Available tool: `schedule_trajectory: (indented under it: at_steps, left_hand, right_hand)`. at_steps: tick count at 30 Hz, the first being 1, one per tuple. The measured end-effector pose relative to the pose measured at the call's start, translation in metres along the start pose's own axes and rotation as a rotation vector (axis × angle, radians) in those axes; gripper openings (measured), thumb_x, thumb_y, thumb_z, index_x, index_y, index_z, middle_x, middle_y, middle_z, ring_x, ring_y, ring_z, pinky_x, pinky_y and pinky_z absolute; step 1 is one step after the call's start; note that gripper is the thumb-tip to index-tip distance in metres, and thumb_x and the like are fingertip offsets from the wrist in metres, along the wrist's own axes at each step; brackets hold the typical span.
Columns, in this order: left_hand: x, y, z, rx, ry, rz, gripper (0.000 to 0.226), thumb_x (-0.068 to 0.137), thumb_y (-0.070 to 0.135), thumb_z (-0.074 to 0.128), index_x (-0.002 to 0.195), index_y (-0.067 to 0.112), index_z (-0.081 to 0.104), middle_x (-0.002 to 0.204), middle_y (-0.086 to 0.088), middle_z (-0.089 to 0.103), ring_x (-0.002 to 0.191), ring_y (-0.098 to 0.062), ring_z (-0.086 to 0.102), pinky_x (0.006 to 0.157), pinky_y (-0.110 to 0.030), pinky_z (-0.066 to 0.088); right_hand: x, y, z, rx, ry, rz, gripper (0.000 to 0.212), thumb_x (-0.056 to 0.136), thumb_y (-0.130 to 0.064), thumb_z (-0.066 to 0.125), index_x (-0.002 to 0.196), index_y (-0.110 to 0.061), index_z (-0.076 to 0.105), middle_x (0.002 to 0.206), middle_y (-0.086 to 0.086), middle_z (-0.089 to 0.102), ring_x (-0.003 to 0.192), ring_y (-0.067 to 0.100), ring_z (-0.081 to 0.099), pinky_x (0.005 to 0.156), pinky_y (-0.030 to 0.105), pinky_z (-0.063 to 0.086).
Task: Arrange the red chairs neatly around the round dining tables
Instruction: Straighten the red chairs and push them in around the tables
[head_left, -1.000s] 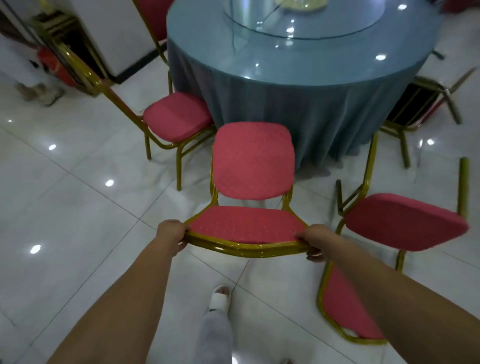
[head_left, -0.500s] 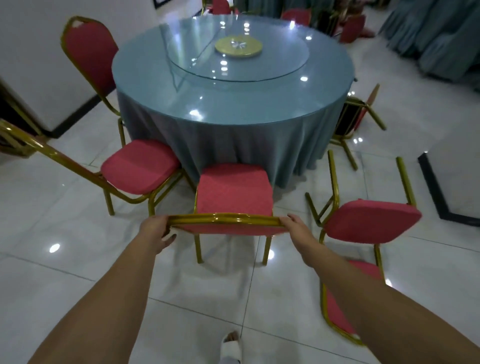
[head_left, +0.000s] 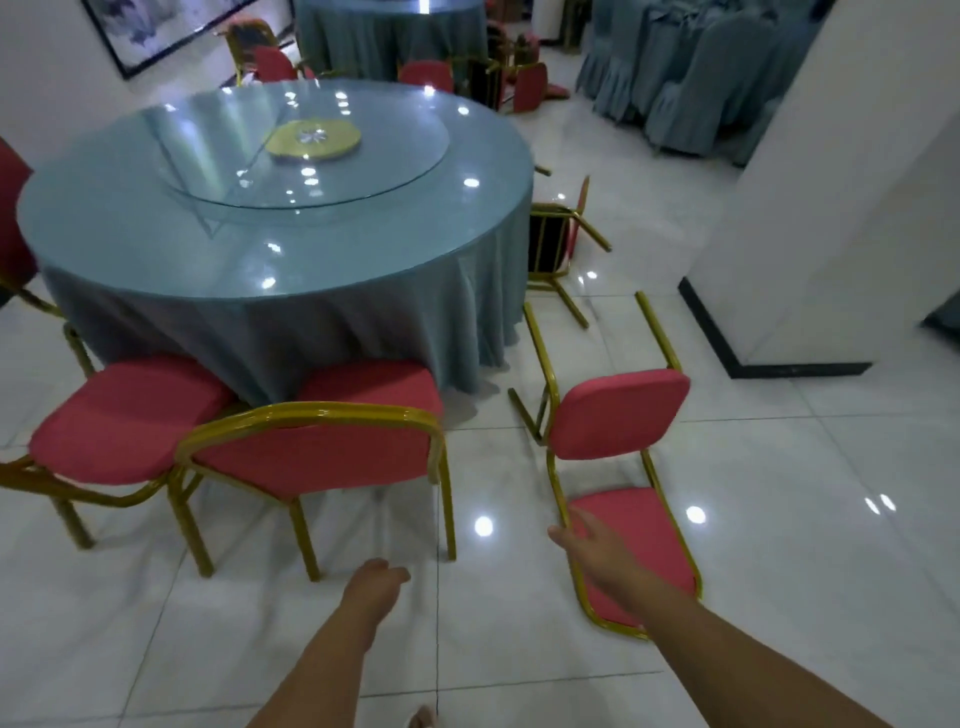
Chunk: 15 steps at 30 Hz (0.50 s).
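Head camera, banquet hall: a person has just let go of the red chair (head_left: 317, 457) they were holding by the top rail half a second ago. It now stands upright on its four legs at the round table's (head_left: 156, 249) 6 o'clock, its seat tucked up against the blue cloth, close beside a neighbouring chair (head_left: 124, 415) at about 8 o'clock.

Both hands have come off the frame. The left hand (head_left: 376, 577) hangs near the chair's back legs with its fingers loosely curled, holding nothing. The right hand (head_left: 587, 540), fingers spread and empty, has swung out to the person's 1 o'clock, over the backrest of a toppled chair (head_left: 618, 415). That chair lies on its back on the tiles, legs pointing toward the table. Whether the fingers touch its gold frame yet cannot be told.

One place at the table appears settled, and the toppled chair looks to be next. A second overturned chair (head_left: 558, 234) lies against the cloth at the table's 3 o'clock, so righting work remains on this side.
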<state>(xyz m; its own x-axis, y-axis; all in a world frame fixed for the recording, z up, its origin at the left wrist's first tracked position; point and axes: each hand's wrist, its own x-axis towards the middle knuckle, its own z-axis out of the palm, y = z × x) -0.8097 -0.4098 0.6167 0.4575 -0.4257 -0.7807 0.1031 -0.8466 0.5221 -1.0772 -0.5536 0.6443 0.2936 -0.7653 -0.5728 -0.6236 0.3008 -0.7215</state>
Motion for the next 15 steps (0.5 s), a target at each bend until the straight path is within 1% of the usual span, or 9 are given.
schedule_trajectory:
  at_steps: [1, 2, 5, 7, 8, 10, 11, 13, 15]
  left_hand:
    - [-0.008, 0.009, 0.025, 0.033, -0.034, 0.022, 0.06, 0.096, 0.021, 0.059, 0.149, 0.005, 0.037, 0.153, -0.015, 0.038, 0.136, -0.033, 0.04, 0.109, -0.041, 0.037]
    - [-0.016, 0.018, 0.05, 0.059, -0.059, 0.044, 0.059, 0.095, 0.021, 0.061, 0.147, 0.005, 0.039, 0.15, -0.015, 0.04, 0.133, -0.033, 0.043, 0.106, -0.039, 0.039]
    - [-0.039, 0.047, 0.124, 0.107, -0.116, 0.118, 0.058, 0.092, 0.02, 0.065, 0.144, 0.005, 0.044, 0.147, -0.016, 0.045, 0.129, -0.032, 0.048, 0.102, -0.034, 0.04]
    - [-0.056, 0.066, 0.176, 0.149, -0.14, 0.156, 0.057, 0.092, 0.021, 0.065, 0.144, 0.008, 0.045, 0.149, -0.015, 0.042, 0.13, -0.031, 0.047, 0.102, -0.032, 0.039]
    - [-0.066, 0.074, 0.203, 0.185, -0.146, 0.174, 0.057, 0.093, 0.022, 0.065, 0.144, 0.011, 0.045, 0.149, -0.014, 0.041, 0.128, -0.029, 0.047, 0.099, -0.031, 0.039]
    - [-0.083, 0.089, 0.258, 0.265, -0.163, 0.212, 0.057, 0.092, 0.024, 0.065, 0.144, 0.014, 0.045, 0.147, -0.013, 0.043, 0.123, -0.027, 0.049, 0.096, -0.03, 0.041]
    - [-0.09, 0.097, 0.286, 0.294, -0.17, 0.234, 0.057, 0.092, 0.024, 0.066, 0.144, 0.015, 0.045, 0.147, -0.014, 0.043, 0.123, -0.027, 0.049, 0.096, -0.03, 0.042]
    - [-0.102, 0.114, 0.339, 0.323, -0.181, 0.279, 0.056, 0.091, 0.021, 0.067, 0.143, 0.014, 0.045, 0.146, -0.014, 0.045, 0.123, -0.026, 0.05, 0.093, -0.027, 0.042]
    - [-0.112, 0.129, 0.388, 0.338, -0.202, 0.317, 0.054, 0.092, 0.019, 0.067, 0.142, 0.012, 0.047, 0.139, -0.012, 0.051, 0.107, -0.02, 0.053, 0.082, -0.025, 0.044]
  right_hand:
    - [-0.004, 0.016, -0.019, -0.01, 0.026, 0.014, 0.064, 0.091, -0.047, 0.066, 0.147, -0.024, 0.044, 0.152, 0.003, 0.045, 0.121, 0.014, 0.049, 0.093, 0.023, 0.043]
    - [-0.01, 0.032, -0.038, -0.021, 0.048, 0.032, 0.063, 0.093, -0.046, 0.064, 0.147, -0.022, 0.043, 0.152, 0.004, 0.044, 0.121, 0.015, 0.049, 0.091, 0.022, 0.04]
    - [-0.019, 0.078, -0.101, -0.014, 0.118, 0.087, 0.073, 0.093, -0.047, 0.064, 0.153, -0.017, 0.035, 0.156, 0.008, 0.039, 0.137, 0.027, 0.043, 0.107, 0.033, 0.039]
    - [-0.027, 0.104, -0.153, 0.023, 0.153, 0.1, 0.071, 0.092, -0.045, 0.066, 0.151, -0.016, 0.038, 0.149, 0.009, 0.047, 0.131, 0.028, 0.051, 0.107, 0.041, 0.044]
    - [-0.033, 0.117, -0.18, 0.041, 0.162, 0.094, 0.068, 0.092, -0.044, 0.067, 0.149, -0.017, 0.042, 0.143, 0.008, 0.054, 0.124, 0.027, 0.056, 0.104, 0.041, 0.047]
    - [-0.045, 0.145, -0.233, 0.04, 0.192, 0.072, 0.059, 0.093, -0.043, 0.065, 0.144, -0.017, 0.048, 0.134, 0.007, 0.06, 0.111, 0.022, 0.06, 0.096, 0.034, 0.048]
    - [-0.049, 0.16, -0.259, 0.022, 0.214, 0.07, 0.059, 0.094, -0.043, 0.064, 0.144, -0.017, 0.047, 0.138, 0.009, 0.056, 0.113, 0.023, 0.058, 0.093, 0.03, 0.044]
    - [-0.056, 0.188, -0.307, -0.021, 0.247, 0.09, 0.066, 0.094, -0.047, 0.062, 0.149, -0.019, 0.04, 0.15, 0.011, 0.043, 0.13, 0.027, 0.048, 0.098, 0.031, 0.037]
    - [-0.063, 0.215, -0.348, -0.053, 0.252, 0.103, 0.07, 0.093, -0.051, 0.061, 0.152, -0.022, 0.036, 0.153, 0.01, 0.038, 0.135, 0.027, 0.043, 0.101, 0.032, 0.035]
